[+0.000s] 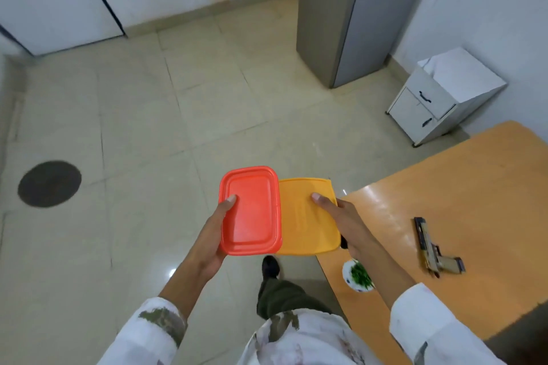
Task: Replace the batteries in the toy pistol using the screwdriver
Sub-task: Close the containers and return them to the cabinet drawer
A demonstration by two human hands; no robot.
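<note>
The left hand (pixel 212 234) grips a red container (pixel 252 213) and the right hand (pixel 347 222) a yellow container (pixel 305 216), thumbs on top, while the toy pistol (pixel 430 249) lies flat on the surface (pixel 474 187) to the right, probably light, rigid plastic, best taken round its grip.

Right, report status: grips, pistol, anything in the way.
Both busy: left grip holds red container, right grip holds yellow container. Untouched toy pistol on table. No screwdriver seen. Small dish of greens near table edge.

One red rectangular plastic box (pixel 252 213), one yellow rectangular plastic box (pixel 307 225), one tan toy pistol (pixel 425 244), one small white dish (pixel 347 271).
</note>
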